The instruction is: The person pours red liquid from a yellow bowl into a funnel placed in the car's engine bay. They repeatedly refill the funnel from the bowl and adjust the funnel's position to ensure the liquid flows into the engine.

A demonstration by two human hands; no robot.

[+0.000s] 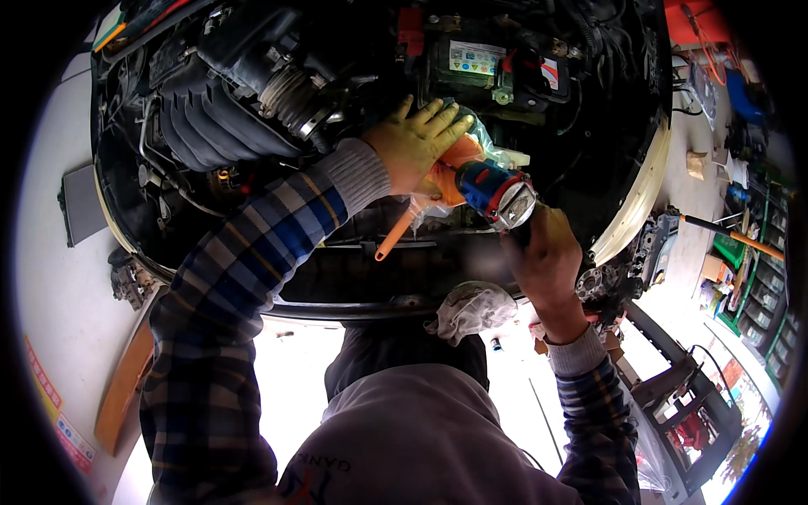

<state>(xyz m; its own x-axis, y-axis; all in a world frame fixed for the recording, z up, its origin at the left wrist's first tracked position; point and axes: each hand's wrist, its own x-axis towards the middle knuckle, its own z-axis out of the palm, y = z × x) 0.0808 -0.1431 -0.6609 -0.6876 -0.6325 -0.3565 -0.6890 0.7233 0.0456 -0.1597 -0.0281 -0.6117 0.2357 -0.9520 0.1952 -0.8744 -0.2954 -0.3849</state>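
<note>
In the engine bay, my left hand (412, 143) lies with fingers stretched out, palm down, over a clear plastic sheet and an orange piece (461, 153). My right hand (551, 261) is wrapped round the grip of a blue power driver (492, 187) with a round grey rear end. The driver's front points up and left, toward the orange piece beside my left fingers. What its tip touches is hidden. An orange handle (394, 236) sticks out below my left wrist.
A car battery (473, 63) sits beyond my hands, and a ribbed air hose (293, 99) at the left. On the front edge lies a crumpled whitish cloth (473, 310). Shelves with bins (764, 295) and a black metal frame (673, 396) stand at the right.
</note>
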